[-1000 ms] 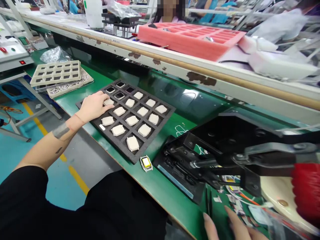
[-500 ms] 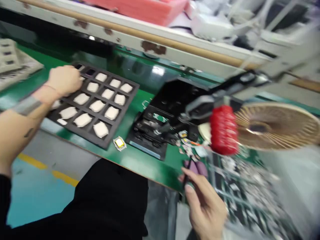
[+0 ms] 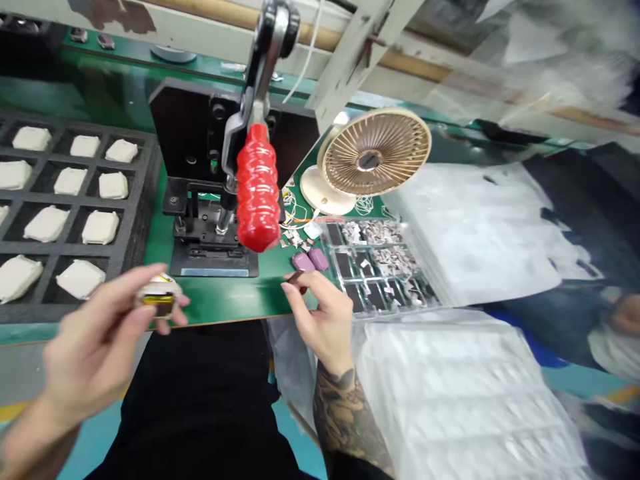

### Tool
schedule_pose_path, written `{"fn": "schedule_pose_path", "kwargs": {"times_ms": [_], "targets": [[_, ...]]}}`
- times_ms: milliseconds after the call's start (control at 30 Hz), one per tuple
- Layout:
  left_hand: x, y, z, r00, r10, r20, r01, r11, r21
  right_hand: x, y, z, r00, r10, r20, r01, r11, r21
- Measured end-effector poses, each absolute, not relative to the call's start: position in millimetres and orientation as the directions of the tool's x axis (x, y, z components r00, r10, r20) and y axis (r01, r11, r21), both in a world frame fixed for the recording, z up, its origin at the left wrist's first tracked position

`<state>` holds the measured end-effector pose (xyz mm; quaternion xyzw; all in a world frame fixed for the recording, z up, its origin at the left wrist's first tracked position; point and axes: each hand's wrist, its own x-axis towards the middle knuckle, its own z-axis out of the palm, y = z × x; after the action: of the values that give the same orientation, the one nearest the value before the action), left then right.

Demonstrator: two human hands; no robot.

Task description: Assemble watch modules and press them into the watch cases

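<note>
My left hand (image 3: 95,340) is closed on a small white device housing (image 3: 161,288) with a yellow-and-black part inside. It holds the housing above the bench's front edge, between the foam tray and the toggle press. My right hand (image 3: 325,313) pinches a thin dark tool (image 3: 299,283), mostly hidden by the fingers. It is just in front of two purple oval pieces (image 3: 310,260). The black toggle press (image 3: 215,257) stands between my hands, its red handle (image 3: 257,193) pointing down. White housings (image 3: 100,227) sit in compartments of the black foam tray (image 3: 137,223) at left.
A beige fan (image 3: 375,153) stands behind a clear compartment box (image 3: 345,267) of small white parts. Thin wires and scraps lie beside the press. Plastic-wrapped trays (image 3: 450,387) are at lower right. Part of another person shows at the right edge.
The view has swung to the right. My left hand has left the foam tray and now holds the housing near the bench's front edge. My right hand still pinches the dark tool.
</note>
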<state>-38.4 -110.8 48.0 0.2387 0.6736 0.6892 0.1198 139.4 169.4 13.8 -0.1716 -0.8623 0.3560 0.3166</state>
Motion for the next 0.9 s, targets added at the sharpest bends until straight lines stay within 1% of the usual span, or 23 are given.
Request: {"fn": "schedule_pose_path", "kwargs": {"times_ms": [33,67,100,167,200,267,333,467,633,700,800,867,900], "targets": [[-21,-93,43,-0.830,0.538,0.149,0.107,-0.110,0.988,138,167,14,-0.696,0.568,0.439,0.052,0.650,-0.758],[-10,-76,37,-0.809,0.575,0.121,0.024,-0.173,0.985,136,164,13,-0.646,0.614,0.453,0.012,0.603,-0.798],[-4,-60,30,-0.788,0.610,0.080,-0.056,-0.200,0.978,134,160,12,-0.607,0.649,0.460,-0.040,0.553,-0.832],[-3,-36,15,-0.748,0.664,0.005,-0.180,-0.210,0.961,127,147,6,-0.568,0.676,0.469,-0.156,0.471,-0.868],[-5,-29,8,-0.731,0.683,-0.020,-0.202,-0.189,0.961,123,140,2,-0.563,0.672,0.480,-0.209,0.447,-0.870],[-8,-24,-3,-0.706,0.707,-0.043,-0.186,-0.127,0.974,115,124,-8,-0.556,0.659,0.507,-0.283,0.423,-0.861],[-8,-26,-8,-0.697,0.716,-0.048,-0.150,-0.080,0.985,109,111,-18,-0.547,0.652,0.525,-0.308,0.426,-0.851],[-5,-31,-10,-0.681,0.731,-0.044,-0.138,-0.069,0.988,102,100,-29,-0.542,0.639,0.546,-0.287,0.470,-0.835],[-5,-31,-13,-0.667,0.744,-0.041,-0.126,-0.058,0.990,98,103,-26,-0.543,0.634,0.551,-0.278,0.483,-0.830],[-5,-32,-14,-0.667,0.744,-0.044,-0.126,-0.055,0.991,96,103,-25,-0.541,0.662,0.518,-0.288,0.433,-0.854],[-6,-34,-14,-0.650,0.759,-0.035,-0.132,-0.067,0.989,96,101,-24,-0.591,0.732,0.339,-0.263,0.221,-0.939],[-7,-34,-14,-0.645,0.764,-0.030,-0.141,-0.080,0.987,99,98,-22,-0.660,0.709,0.249,-0.262,0.093,-0.961],[-7,-34,-13,-0.649,0.760,-0.034,-0.151,-0.086,0.985,102,96,-20,-0.686,0.681,0.256,-0.277,0.081,-0.957]]}}
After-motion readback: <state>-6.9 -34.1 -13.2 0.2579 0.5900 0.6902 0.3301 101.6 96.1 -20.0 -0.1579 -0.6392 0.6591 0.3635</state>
